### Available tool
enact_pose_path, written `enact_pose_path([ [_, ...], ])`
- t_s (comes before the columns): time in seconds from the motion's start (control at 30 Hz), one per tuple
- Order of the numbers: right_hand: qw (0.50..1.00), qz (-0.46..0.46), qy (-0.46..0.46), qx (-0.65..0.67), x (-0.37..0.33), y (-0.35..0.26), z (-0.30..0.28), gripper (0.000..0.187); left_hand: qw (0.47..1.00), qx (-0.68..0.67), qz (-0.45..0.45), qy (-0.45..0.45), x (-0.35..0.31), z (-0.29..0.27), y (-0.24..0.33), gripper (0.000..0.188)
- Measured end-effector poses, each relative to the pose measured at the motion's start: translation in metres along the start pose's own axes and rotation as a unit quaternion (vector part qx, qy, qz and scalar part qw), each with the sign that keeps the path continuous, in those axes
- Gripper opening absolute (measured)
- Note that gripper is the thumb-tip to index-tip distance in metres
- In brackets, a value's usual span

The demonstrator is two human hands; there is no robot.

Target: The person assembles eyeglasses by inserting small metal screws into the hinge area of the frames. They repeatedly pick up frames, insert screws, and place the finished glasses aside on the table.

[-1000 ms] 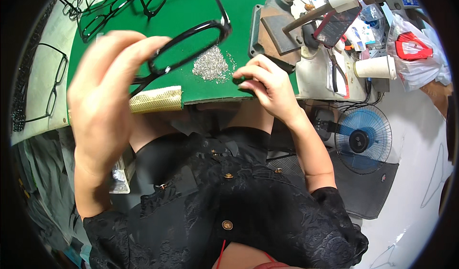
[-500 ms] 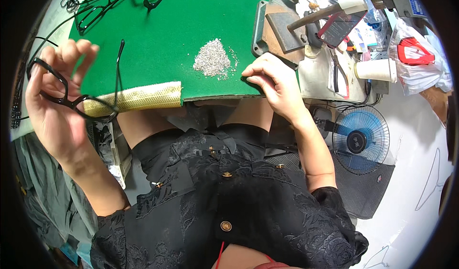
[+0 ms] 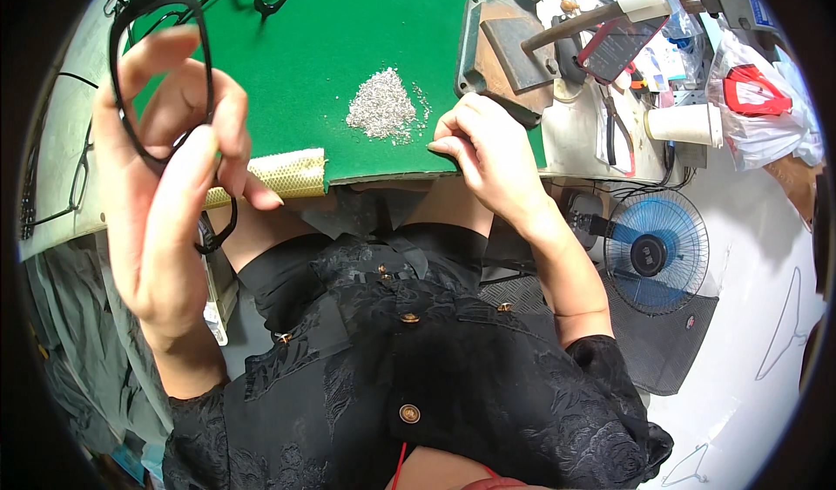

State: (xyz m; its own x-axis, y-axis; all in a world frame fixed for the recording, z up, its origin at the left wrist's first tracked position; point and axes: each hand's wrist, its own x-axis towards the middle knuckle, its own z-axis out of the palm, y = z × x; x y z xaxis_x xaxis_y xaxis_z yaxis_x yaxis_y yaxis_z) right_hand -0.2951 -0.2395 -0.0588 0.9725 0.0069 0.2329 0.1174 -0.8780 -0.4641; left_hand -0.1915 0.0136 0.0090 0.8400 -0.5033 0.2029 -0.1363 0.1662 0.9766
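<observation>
left of the pile of tiny silvery metal pieces (image 3: 383, 107), the left hand (image 3: 165, 202) grasps a black eyeglass frame (image 3: 157, 0), held up with one rim above the fingers; a loose grip could let it slip. just right of the pile, the right hand (image 3: 496, 159) pinches thumb to forefinger, whether around anything i cannot tell; a careless sweep could scatter pieces off the green mat (image 3: 270, 89).

Up on that head sits a fisheye, looking down past the shirt (image 3: 331, 403) onto the mat (image 3: 287, 81), left hand (image 3: 157, 229) close below.
</observation>
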Motion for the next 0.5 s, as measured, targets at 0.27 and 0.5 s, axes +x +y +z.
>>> enact_pose_path([
  [0.27, 0.97, 0.067, 0.024, 0.232, -0.005, 0.01, -0.012, 0.004, 0.986, -0.042, -0.103, -0.124, 0.008, 0.039, 0.022, 0.05],
  [0.5, 0.927, -0.129, 0.208, 0.283, 0.02, -0.024, -0.069, 0.013, 0.87, -0.223, -0.264, -0.351, 0.018, 0.073, 0.027, 0.04],
])
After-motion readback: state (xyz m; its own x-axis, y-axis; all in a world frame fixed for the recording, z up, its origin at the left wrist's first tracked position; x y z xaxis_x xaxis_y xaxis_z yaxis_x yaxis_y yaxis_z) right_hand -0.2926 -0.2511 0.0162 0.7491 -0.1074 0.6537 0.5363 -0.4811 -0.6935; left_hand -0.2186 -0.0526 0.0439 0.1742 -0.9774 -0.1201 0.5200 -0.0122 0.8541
